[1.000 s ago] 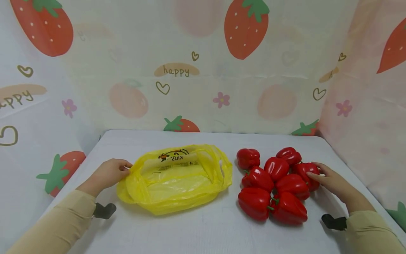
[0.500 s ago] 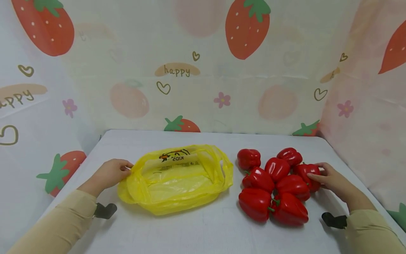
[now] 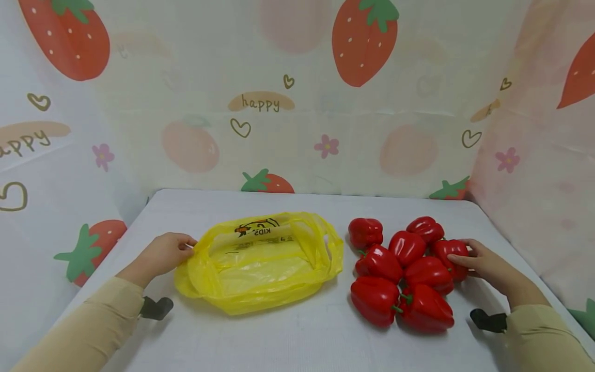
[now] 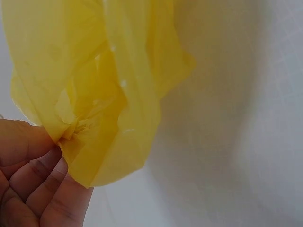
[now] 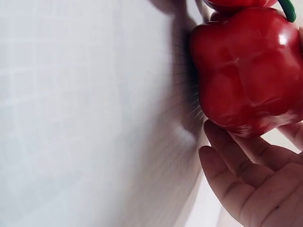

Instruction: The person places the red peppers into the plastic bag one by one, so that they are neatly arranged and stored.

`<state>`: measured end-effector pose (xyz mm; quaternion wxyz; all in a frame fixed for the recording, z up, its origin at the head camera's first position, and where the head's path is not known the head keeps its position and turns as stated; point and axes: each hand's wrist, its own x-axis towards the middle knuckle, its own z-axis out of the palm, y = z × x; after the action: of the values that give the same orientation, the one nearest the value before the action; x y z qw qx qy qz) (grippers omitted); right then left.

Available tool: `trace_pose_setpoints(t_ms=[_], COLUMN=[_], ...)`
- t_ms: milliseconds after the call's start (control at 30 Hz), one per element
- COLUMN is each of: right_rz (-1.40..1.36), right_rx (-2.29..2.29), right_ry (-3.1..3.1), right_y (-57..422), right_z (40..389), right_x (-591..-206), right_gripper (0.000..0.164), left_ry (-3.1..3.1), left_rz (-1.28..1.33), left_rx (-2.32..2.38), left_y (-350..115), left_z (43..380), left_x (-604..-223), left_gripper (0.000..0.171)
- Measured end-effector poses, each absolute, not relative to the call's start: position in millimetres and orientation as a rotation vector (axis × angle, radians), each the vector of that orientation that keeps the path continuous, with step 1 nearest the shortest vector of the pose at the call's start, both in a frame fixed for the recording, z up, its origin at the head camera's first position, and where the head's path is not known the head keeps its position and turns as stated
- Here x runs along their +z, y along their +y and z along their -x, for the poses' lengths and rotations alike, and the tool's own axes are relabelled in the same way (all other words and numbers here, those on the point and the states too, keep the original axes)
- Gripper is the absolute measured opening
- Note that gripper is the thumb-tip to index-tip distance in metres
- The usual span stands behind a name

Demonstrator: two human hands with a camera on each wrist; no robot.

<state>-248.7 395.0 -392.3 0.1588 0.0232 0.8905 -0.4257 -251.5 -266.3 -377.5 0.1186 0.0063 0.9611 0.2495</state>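
Pinching a bag, gripping a pepper: 2 hands at work across a white table

Spread wide in the head view, a person's 2 hands reach in from opposite sides of the white table (image 3: 297, 343). The left hand (image 3: 162, 254) holds the left end of a yellow plastic bag (image 3: 265, 279); the left wrist view shows the thumb and fingers nipping a crumpled fold of its thin film. The bag lies on the left half of the tabletop with its mouth gaping, and the word KIDS shows in reverse on its far wall.

The right hand (image 3: 490, 269) grasps the rightmost red pepper (image 3: 448, 253), with digits on its far and near sides. In the right wrist view, fingertips touch the glossy, lobed skin, and a green stem (image 5: 288, 9) curves near the upper corner.

That pepper belongs to a cluster of 8 red peppers on the right half of the table, well packed and apart from the bag. The nearest 2 lie side by side, stems turned toward each other.

Both arms wear beige sleeves (image 3: 93, 325), each with a dark piece (image 3: 157, 308) jutting out by the wrist. Behind stands a pale backdrop (image 3: 279, 150) printed with strawberries, hearts, flowers and the word "happy".
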Motion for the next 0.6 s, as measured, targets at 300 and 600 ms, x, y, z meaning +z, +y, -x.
trace_pose_setpoints(t_ms=[300,600], right_rz=[-0.027,-0.053], right_rx=[-1.227,-1.263], right_ry=[2.553,2.522], right_y=[395.9,394.8], right_z=[251.5,251.2], right_x=[-390.5,-392.5], right_gripper=[0.088,0.088], left_ry=[2.803,2.813], left_rz=[-0.013,-0.003], left_rx=[0.751,0.727], left_y=[-266.4,-266.0], left_z=[251.8,250.6], left_x=[-379.4,-376.5], left_gripper=[0.03,0.031])
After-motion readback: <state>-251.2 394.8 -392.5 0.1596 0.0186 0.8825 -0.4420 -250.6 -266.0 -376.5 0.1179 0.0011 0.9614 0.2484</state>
